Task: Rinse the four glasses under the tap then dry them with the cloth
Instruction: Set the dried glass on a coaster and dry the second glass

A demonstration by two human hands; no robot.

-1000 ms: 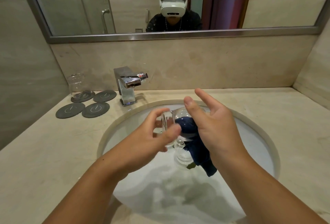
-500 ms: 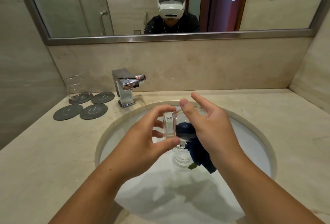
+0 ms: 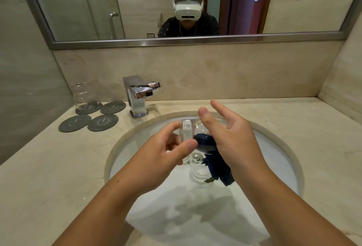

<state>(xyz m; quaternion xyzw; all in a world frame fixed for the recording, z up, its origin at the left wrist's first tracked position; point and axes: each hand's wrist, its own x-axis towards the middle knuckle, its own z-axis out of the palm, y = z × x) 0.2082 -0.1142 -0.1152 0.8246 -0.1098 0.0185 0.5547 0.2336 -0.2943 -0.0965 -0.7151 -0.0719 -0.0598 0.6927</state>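
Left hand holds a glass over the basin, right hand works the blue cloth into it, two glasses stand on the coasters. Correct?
No: the head view shows one standing glass on the coasters, not two. The left hand does hold a glass over the basin while the right hand works the blue cloth into it.

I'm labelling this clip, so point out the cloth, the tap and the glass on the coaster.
cloth (image 3: 217,167): head view, hanging folds.
tap (image 3: 137,104): head view, upright body.
glass on the coaster (image 3: 83,96): head view, side wall.
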